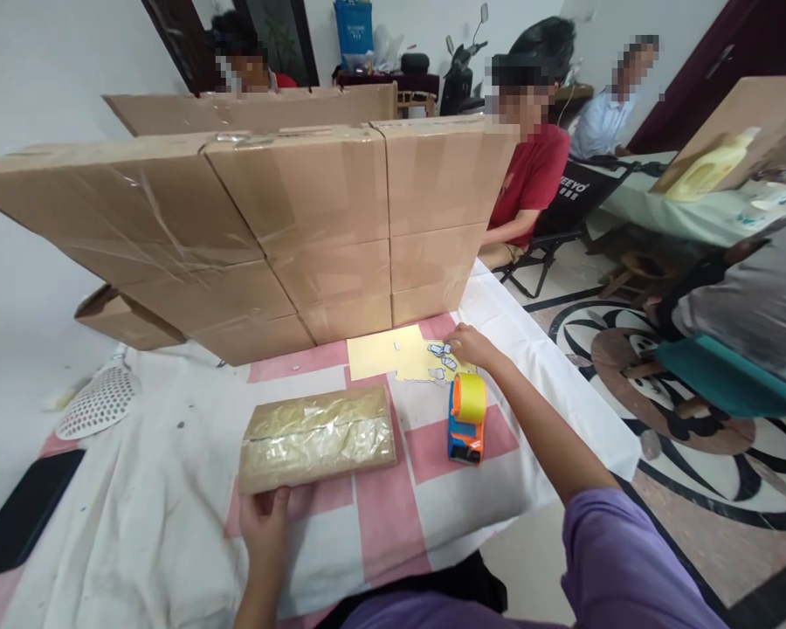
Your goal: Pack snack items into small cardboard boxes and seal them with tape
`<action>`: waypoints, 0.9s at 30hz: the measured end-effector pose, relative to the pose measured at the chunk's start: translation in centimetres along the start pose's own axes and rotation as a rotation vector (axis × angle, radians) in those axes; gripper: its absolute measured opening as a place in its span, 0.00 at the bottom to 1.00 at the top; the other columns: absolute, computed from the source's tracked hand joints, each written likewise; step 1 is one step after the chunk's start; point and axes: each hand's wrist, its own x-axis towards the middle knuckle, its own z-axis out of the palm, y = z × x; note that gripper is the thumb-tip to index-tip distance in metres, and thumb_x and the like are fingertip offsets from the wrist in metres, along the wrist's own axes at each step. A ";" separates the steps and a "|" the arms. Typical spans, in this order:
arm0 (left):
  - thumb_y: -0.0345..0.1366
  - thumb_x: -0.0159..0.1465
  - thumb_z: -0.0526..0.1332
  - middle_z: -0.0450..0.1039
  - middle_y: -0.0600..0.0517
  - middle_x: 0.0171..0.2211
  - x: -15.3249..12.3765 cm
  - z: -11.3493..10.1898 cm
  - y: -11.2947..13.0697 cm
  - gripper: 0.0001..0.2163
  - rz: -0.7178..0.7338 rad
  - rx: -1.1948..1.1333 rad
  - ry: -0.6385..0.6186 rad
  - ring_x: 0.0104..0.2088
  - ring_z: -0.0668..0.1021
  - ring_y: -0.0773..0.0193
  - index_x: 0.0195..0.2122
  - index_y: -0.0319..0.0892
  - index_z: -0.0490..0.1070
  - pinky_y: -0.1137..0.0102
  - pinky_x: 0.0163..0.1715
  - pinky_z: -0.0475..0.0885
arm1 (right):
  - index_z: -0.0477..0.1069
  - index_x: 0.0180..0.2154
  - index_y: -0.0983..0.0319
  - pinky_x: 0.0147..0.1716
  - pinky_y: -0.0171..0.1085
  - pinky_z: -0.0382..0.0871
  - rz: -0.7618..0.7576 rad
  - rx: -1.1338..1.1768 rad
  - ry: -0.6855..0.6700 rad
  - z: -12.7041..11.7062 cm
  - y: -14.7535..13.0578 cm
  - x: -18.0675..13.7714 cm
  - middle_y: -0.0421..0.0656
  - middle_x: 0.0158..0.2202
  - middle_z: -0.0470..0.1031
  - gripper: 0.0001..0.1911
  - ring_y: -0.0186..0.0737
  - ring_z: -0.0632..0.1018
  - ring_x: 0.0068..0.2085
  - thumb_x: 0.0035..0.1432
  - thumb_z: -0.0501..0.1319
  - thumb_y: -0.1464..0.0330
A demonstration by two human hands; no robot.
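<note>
A small cardboard box (320, 437), covered in shiny clear tape, is held at its near left corner by my left hand (265, 515); the thumb is on the near side and the other fingers are partly hidden. My right hand (472, 346) reaches to the right end of a pale yellow sheet (380, 351). Its fingers are closed in a pinch beside several small blue-edged paper pieces (443, 353); what they hold is too small to tell. Just nearer than the sheet stands a blue and orange tape dispenser (466, 441) with a yellow roll (469, 399).
Stacked taped cartons (327, 201) form a wall across the table's far side. At the left lie a white perforated paddle (101, 400) and a black flat object (26, 511). A person in red (538, 175) sits beyond the cartons; other people are farther off.
</note>
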 end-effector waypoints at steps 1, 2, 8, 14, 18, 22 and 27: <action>0.53 0.55 0.70 0.75 0.46 0.42 0.1 0.0 0.0 0.24 0.004 0.012 -0.006 0.51 0.77 0.46 0.45 0.42 0.71 0.47 0.58 0.69 | 0.81 0.39 0.62 0.49 0.40 0.68 0.001 0.009 -0.002 0.6 0.4 -0.2 0.49 0.41 0.75 0.13 0.45 0.75 0.43 0.51 0.65 0.79; 0.53 0.56 0.69 0.75 0.46 0.42 0.1 0.0 0.0 0.23 0.009 0.025 -0.006 0.51 0.77 0.45 0.45 0.42 0.71 0.47 0.57 0.70 | 0.81 0.38 0.62 0.48 0.40 0.68 0.003 0.023 0.003 1.0 0.7 -0.5 0.49 0.41 0.75 0.12 0.45 0.75 0.43 0.50 0.65 0.78; 0.54 0.57 0.67 0.75 0.47 0.40 -0.2 -0.3 -0.1 0.23 0.008 0.058 -0.001 0.47 0.78 0.48 0.44 0.42 0.71 0.50 0.52 0.74 | 0.73 0.32 0.62 0.42 0.39 0.68 0.043 0.196 0.135 1.6 0.6 -2.0 0.46 0.36 0.75 0.04 0.42 0.74 0.38 0.56 0.60 0.72; 0.50 0.64 0.59 0.75 0.44 0.44 1.9 -1.3 5.5 0.18 0.312 0.072 0.275 0.44 0.79 0.51 0.46 0.42 0.71 0.53 0.45 0.77 | 0.67 0.38 0.59 0.30 0.38 0.70 0.057 0.505 0.271 0.1 -2.5 -4.0 0.41 0.30 0.73 0.08 0.38 0.74 0.28 0.60 0.56 0.62; 0.42 0.61 0.65 0.72 0.52 0.29 5.1 0.0 14.0 0.09 0.594 -0.008 0.404 0.31 0.77 0.59 0.34 0.42 0.71 0.60 0.35 0.75 | 0.68 0.41 0.59 0.30 0.37 0.71 -0.001 0.671 0.309 -1.7 -7.4 -6.0 0.39 0.30 0.74 0.11 0.36 0.75 0.27 0.62 0.59 0.59; 0.40 0.62 0.67 0.78 0.52 0.32 6.0 4.4 22.2 0.07 0.544 0.128 -0.287 0.32 0.78 0.63 0.35 0.43 0.76 0.68 0.34 0.73 | 0.71 0.40 0.59 0.31 0.36 0.70 -0.096 0.781 0.380 -2.5 -13.5 -8.4 0.40 0.32 0.77 0.07 0.36 0.76 0.30 0.64 0.63 0.63; 0.43 0.65 0.63 0.81 0.50 0.37 4.6 10.4 27.5 0.11 0.320 0.120 -0.856 0.34 0.79 0.62 0.42 0.43 0.79 0.70 0.34 0.73 | 0.72 0.42 0.56 0.35 0.36 0.71 -0.252 0.678 0.460 -2.2 -18.3 -10.7 0.41 0.37 0.78 0.03 0.38 0.79 0.36 0.66 0.62 0.67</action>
